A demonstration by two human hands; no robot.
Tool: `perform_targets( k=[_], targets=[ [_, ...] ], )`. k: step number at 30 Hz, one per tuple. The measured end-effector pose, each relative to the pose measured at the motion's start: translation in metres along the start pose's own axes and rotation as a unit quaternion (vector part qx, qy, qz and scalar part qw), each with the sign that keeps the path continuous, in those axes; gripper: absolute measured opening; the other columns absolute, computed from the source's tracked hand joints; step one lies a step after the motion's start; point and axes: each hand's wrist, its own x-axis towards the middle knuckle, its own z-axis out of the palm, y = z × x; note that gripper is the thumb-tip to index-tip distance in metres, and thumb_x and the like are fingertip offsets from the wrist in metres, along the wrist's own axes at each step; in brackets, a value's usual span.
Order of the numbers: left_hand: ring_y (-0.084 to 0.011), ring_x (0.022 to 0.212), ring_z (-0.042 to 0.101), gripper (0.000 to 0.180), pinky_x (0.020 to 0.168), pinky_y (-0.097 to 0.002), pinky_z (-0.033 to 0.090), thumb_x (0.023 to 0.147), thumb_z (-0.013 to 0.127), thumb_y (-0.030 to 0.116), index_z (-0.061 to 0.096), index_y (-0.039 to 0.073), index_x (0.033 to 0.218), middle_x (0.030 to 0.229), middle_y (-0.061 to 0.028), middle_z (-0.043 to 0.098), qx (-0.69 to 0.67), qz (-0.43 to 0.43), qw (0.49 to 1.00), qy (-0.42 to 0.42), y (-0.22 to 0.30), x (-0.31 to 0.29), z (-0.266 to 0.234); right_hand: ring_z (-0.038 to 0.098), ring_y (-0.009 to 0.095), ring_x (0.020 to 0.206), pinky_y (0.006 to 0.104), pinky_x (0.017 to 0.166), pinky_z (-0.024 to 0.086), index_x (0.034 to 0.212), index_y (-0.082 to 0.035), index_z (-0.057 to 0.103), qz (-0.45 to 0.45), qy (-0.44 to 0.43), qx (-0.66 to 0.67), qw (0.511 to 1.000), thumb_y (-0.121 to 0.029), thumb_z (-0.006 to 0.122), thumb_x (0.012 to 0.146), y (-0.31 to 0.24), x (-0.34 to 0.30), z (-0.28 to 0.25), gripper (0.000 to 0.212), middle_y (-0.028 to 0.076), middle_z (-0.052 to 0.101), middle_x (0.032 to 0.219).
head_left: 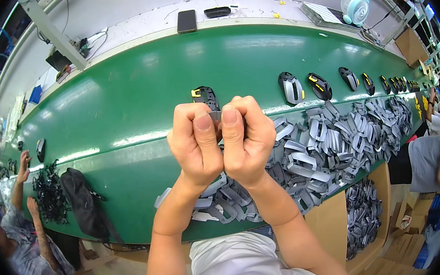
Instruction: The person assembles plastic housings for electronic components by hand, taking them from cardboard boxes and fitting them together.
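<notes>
Side by side over the near part of the green conveyor belt, my left hand and my right hand are both closed, thumbs up. Between them they pinch a grey plastic part; the fingers cover most of it. Just beyond my knuckles lies a black computer mouse shell with a yellow piece at its side, partly hidden by my left hand. A heap of loose grey plastic mouse frames spreads from under my forearms to the right.
On the belt at right stand a grey-topped mouse, a black-and-yellow one and several more in a row. A cardboard box holds more grey parts. Left are a black bag, black pieces and a co-worker's hands. Another person sits right.
</notes>
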Motion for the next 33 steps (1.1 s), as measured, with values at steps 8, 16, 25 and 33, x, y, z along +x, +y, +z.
perform_targets(
  k=[8,16,25,33],
  targets=[
    [-0.0038,0.044,0.040,0.022,0.040,-0.0199,0.029,0.095,0.043,0.018,0.044,0.003,0.080,0.053,0.0014,0.044,-0.012,-0.026,1.000,0.009,-0.005,0.000,0.001,0.046,0.015,0.047,0.0265,0.044,0.036,0.075,0.000,0.051,0.025,0.029,0.031,0.999,-0.010,0.051,0.089,0.010,-0.002,0.005,0.018,0.006,0.049,0.057],
    [-0.0032,0.044,0.039,0.024,0.040,-0.0191,0.027,0.096,0.042,0.021,0.043,0.003,0.080,0.053,0.0022,0.044,-0.054,-0.058,0.997,0.010,-0.002,0.001,0.002,0.047,0.016,0.047,0.0271,0.044,0.037,0.075,0.000,0.051,0.013,0.015,0.019,1.000,-0.010,0.051,0.089,0.006,0.001,0.002,0.018,0.008,0.049,0.058],
    [-0.0040,0.044,0.040,0.022,0.041,-0.0207,0.029,0.095,0.043,0.019,0.044,0.003,0.079,0.053,0.0014,0.046,-0.004,-0.018,1.000,0.008,-0.010,-0.001,0.002,0.048,0.019,0.047,0.0280,0.044,0.037,0.074,0.000,0.051,0.060,-0.002,-0.010,0.998,-0.008,0.051,0.088,0.003,0.005,0.001,0.016,0.010,0.050,0.059],
    [-0.0036,0.046,0.039,0.025,0.042,-0.0196,0.029,0.096,0.042,0.022,0.044,0.004,0.079,0.054,0.0024,0.044,-0.015,-0.049,0.998,0.029,-0.011,-0.004,0.004,0.048,0.020,0.046,0.0291,0.044,0.038,0.073,0.001,0.051,0.027,0.017,0.005,0.999,-0.007,0.051,0.087,0.011,0.002,0.003,0.016,0.010,0.051,0.058]
  ],
)
